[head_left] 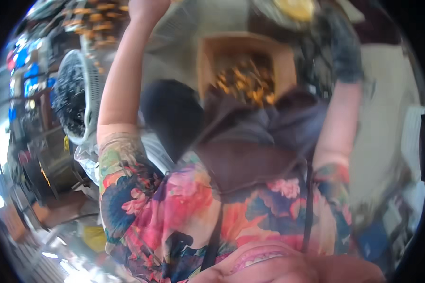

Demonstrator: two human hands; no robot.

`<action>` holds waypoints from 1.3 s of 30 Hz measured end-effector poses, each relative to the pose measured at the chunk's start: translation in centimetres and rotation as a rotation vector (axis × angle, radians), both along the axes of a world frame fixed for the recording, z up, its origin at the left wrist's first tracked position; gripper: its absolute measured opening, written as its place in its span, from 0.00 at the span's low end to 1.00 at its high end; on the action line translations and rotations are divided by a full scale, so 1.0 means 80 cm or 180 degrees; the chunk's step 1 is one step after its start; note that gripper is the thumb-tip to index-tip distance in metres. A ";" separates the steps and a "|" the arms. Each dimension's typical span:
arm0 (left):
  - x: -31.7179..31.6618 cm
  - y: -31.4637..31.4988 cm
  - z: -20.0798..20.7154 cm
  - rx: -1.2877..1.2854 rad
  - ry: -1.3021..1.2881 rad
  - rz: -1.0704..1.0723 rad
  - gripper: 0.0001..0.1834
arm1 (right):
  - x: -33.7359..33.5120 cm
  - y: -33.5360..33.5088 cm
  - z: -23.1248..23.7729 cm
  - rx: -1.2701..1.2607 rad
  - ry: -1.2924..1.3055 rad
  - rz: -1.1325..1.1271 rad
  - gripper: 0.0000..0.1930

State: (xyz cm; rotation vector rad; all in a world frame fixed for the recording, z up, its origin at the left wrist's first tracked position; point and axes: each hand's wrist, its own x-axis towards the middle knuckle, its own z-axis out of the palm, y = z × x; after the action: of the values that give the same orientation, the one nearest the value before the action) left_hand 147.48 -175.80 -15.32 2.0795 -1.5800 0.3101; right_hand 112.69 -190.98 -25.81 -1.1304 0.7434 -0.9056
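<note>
My left hand (148, 7), bare, reaches to the top edge of the view, where its fingers are cut off. Close to it lies a heap of small orange and dark pieces (97, 21), too blurred to name. My right hand (345, 52) wears a dark grey glove and is smeared by motion, so its fingers cannot be made out. Just left of that glove is a round yellow thing (295, 8) in a pale rim, partly cut off. Between my arms stands an open cardboard box (205, 61) holding similar orange and dark pieces (248, 82).
A white plastic basket (89, 96) full of shiny black pieces stands left of my left arm. The round dark top of what may be a stool (172, 113) sits beside my lap. A dark apron (255, 160) covers my lap. Pale floor (380, 108) stretches along the right.
</note>
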 end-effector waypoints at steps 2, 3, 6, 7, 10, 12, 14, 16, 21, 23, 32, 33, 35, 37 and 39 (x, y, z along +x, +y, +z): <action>-0.030 -0.018 -0.116 0.0756 -0.0042 -0.0338 0.14 | 0.022 0.028 0.027 -0.0158 -0.0816 0.0152 0.16; -0.056 -0.036 -0.172 0.1490 0.0431 -0.0311 0.17 | 0.005 0.030 0.031 -0.0084 -0.0727 0.0023 0.16; -0.045 0.018 -0.325 0.2015 0.1422 0.0077 0.23 | 0.019 0.046 0.039 -0.0172 -0.0908 0.0496 0.16; -0.100 -0.011 -0.370 0.2089 0.1491 -0.0176 0.23 | -0.039 0.038 0.060 -0.0367 -0.0630 0.0274 0.17; -0.141 0.018 -0.460 0.2588 0.2257 0.0342 0.19 | -0.080 0.032 0.055 -0.0519 -0.0423 0.0188 0.18; -0.117 0.053 -0.490 0.2811 0.1426 0.0355 0.18 | -0.069 0.039 0.036 -0.0462 -0.0490 0.0260 0.18; -0.100 0.060 -0.503 0.2885 0.1447 0.0618 0.17 | -0.062 0.046 0.029 -0.0422 -0.0531 0.0321 0.19; -0.124 0.040 -0.514 0.2944 0.1570 0.0678 0.18 | -0.069 0.049 0.032 -0.0429 -0.0405 0.0268 0.19; -0.151 -0.001 -0.521 0.2724 0.0401 -0.0900 0.30 | -0.077 0.044 0.035 -0.0437 -0.0261 0.0156 0.19; -0.146 -0.022 -0.522 0.3211 0.0730 -0.0989 0.33 | -0.078 0.043 0.033 -0.0455 -0.0231 0.0121 0.19; -0.121 -0.026 -0.526 0.4287 0.1492 -0.0957 0.30 | -0.067 0.051 0.036 -0.0678 -0.0171 0.0075 0.20; -0.135 -0.031 -0.525 0.4212 0.1283 -0.0986 0.29 | -0.073 0.053 0.046 -0.0734 -0.0105 0.0012 0.20; -0.149 -0.034 -0.519 0.4110 0.1071 -0.1001 0.29 | -0.075 0.046 0.044 -0.0819 -0.0016 -0.0059 0.21; -0.151 -0.031 -0.510 0.4007 0.0840 -0.0708 0.27 | -0.071 0.043 0.044 -0.0899 0.0023 -0.0025 0.21; -0.130 -0.015 -0.498 0.4162 0.0823 -0.0596 0.26 | -0.053 0.045 0.025 -0.0979 0.0055 0.0025 0.21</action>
State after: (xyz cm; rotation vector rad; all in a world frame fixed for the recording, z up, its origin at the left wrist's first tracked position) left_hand 137.09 -177.00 -55.15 2.5570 -2.0020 -1.3462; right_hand 108.41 -187.38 -23.78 -1.4115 0.6260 -1.0281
